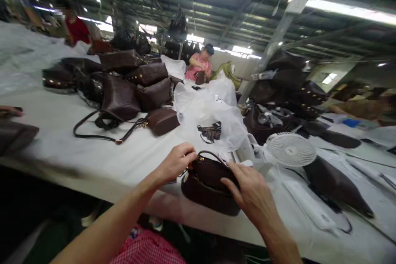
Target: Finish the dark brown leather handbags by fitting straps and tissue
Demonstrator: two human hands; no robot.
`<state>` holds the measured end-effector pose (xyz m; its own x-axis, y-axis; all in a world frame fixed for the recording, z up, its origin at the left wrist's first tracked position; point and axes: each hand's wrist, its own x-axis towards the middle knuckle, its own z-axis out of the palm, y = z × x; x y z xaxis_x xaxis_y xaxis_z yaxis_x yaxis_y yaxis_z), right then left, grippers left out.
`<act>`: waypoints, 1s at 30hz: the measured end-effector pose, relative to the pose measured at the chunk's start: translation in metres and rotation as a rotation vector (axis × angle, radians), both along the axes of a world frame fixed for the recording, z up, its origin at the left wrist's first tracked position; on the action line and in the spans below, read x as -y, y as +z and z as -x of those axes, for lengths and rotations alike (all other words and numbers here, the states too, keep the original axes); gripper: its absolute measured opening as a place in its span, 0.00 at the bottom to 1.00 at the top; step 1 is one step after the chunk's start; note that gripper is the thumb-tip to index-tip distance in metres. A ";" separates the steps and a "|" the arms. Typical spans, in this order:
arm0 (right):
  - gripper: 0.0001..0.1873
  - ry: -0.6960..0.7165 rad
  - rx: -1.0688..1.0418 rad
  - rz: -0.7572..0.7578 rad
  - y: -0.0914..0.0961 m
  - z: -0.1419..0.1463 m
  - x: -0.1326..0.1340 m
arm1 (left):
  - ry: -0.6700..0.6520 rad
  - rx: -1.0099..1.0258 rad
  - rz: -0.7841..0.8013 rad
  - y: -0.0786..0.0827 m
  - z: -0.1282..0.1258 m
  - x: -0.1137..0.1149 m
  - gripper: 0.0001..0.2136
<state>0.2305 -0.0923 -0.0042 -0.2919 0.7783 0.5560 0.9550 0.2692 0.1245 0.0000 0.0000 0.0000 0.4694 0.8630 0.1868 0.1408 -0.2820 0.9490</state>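
Observation:
A dark brown handbag (210, 194) with gold-coloured fittings lies on the white-covered table near its front edge, a thin handle loop arching over it. My left hand (179, 161) is closed at the bag's upper left end, fingers pinched by the handle's fitting. Across the right end, my right hand (252, 187) grips the bag, thumb on its near side and fingers over the top. What lies under the fingertips is hidden. Just beyond the bag are black tags (210, 131) with cords. A small brown bag (163, 121) with a long strap lies farther left.
Several brown bags (120, 97) are piled at the left back. Clear plastic wrapping (207, 103) covers the middle. On the right are a white fan (291, 149), a brown piece (337, 183) and more stacked bags (278, 82). Another person's hand (10, 110) shows at far left; a person in pink (198, 66) sits opposite.

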 end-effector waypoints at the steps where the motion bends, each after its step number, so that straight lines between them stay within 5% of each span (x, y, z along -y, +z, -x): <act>1: 0.26 0.012 0.011 0.023 0.001 0.005 -0.005 | -0.033 0.004 0.027 0.002 0.001 -0.003 0.09; 8: 0.26 0.077 -0.025 0.046 -0.001 0.015 -0.022 | -0.296 0.062 0.220 0.007 0.027 -0.028 0.09; 14: 0.24 0.160 -0.074 0.065 -0.004 0.001 -0.032 | -0.410 0.235 0.331 -0.029 0.027 -0.035 0.18; 17: 0.25 0.138 -0.104 -0.058 -0.003 0.000 -0.028 | -0.419 0.372 0.383 -0.045 0.015 -0.027 0.17; 20: 0.21 0.088 -0.074 -0.217 -0.002 0.008 -0.011 | -0.463 0.454 0.417 -0.051 0.006 -0.019 0.20; 22: 0.19 0.153 -0.081 -0.178 -0.003 0.016 0.001 | -0.556 0.441 0.430 -0.050 0.004 -0.015 0.25; 30: 0.15 0.293 -0.334 -0.120 0.000 0.034 0.011 | -0.615 0.343 0.112 -0.048 -0.007 -0.015 0.23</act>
